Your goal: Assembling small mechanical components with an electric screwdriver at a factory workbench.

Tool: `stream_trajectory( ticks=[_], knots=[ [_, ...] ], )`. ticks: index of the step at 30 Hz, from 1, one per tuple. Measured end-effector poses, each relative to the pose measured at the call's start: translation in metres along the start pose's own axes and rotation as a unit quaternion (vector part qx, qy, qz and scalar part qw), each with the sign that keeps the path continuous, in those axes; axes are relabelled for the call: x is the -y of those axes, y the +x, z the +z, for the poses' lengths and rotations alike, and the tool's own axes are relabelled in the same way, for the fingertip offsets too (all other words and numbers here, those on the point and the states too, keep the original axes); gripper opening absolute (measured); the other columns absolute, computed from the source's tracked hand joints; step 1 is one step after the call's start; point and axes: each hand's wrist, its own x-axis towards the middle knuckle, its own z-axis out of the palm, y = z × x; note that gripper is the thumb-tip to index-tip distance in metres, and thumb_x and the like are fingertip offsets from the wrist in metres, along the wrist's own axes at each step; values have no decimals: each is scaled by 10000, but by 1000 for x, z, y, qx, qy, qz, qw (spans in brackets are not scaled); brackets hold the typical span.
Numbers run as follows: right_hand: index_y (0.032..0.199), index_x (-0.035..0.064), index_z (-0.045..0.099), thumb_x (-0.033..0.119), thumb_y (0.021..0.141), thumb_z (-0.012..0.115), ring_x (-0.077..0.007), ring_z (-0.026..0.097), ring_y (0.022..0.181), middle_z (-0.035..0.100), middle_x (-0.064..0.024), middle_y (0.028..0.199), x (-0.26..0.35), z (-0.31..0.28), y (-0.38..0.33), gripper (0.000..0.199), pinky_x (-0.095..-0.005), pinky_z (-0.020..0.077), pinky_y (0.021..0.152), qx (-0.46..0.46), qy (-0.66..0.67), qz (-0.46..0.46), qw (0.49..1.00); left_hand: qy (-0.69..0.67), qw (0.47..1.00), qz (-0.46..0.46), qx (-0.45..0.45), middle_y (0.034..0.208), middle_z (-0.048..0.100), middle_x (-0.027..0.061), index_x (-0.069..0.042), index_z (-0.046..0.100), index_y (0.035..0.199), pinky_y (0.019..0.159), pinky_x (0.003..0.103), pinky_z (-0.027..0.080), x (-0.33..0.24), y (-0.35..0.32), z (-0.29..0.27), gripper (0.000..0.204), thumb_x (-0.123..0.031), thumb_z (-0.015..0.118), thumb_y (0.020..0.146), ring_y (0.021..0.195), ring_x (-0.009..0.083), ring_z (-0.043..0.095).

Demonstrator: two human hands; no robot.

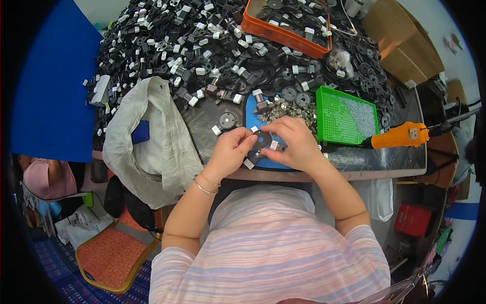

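Both hands meet at the front edge of the table, over a blue mat [250,112]. Between them is a black round disc part [262,139] with white-tipped ends sticking out. My left hand [231,151] pinches its left side with thumb and forefinger. My right hand [297,143] grips the right side, fingers bent over it. Just beyond the hands lies a heap of small shiny metal pieces [286,112], with dark round discs [295,95] behind it. Left of the mat rests another round part [226,120] with a white tip.
A large pile of black parts with white caps [172,45] covers the table's back. An orange bin [283,38] holds more. At right are a green perforated tray [334,114] of small pieces and an orange electric screwdriver [400,136]. A whitish sack [152,152] hangs over the left edge.
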Motion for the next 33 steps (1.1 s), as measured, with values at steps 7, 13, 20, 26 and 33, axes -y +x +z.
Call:
stream_trajectory(
  ticks=[7,13,20,26,33],
  knots=[
    [1009,113,621,251,646,780,-238,582,896,599,-48,904,5,1,-1,419,-367,411,804,0,-13,15,1000,-59,998,-10,22,756,562,-40,-27,592,923,573,187,411,2,-3,0,102,-126,571,916,642,38,481],
    [952,109,639,287,615,791,-214,585,880,602,-37,895,9,1,-7,411,-369,397,825,25,-56,-4,998,68,997,2,28,734,577,-12,-22,611,888,525,221,405,7,-8,0,107,-127,593,890,587,60,486],
    [932,130,660,319,570,809,-205,573,789,583,-24,823,2,16,-19,435,-362,376,777,68,-85,37,993,255,955,110,-108,693,561,63,3,639,874,508,257,411,-14,-19,5,159,-121,699,796,551,113,493],
    [916,133,679,332,587,807,-204,577,794,581,-31,815,6,18,-16,406,-371,359,808,87,-83,63,991,193,969,117,-97,689,551,32,10,639,877,502,228,400,-9,-19,1,158,-96,714,787,552,82,474],
    [953,138,687,351,609,807,-207,583,811,585,-31,807,6,13,-16,422,-371,354,815,112,-71,74,988,184,974,96,-88,698,556,17,13,643,873,502,209,398,-7,-22,0,142,-83,710,792,564,60,477]
  ],
)
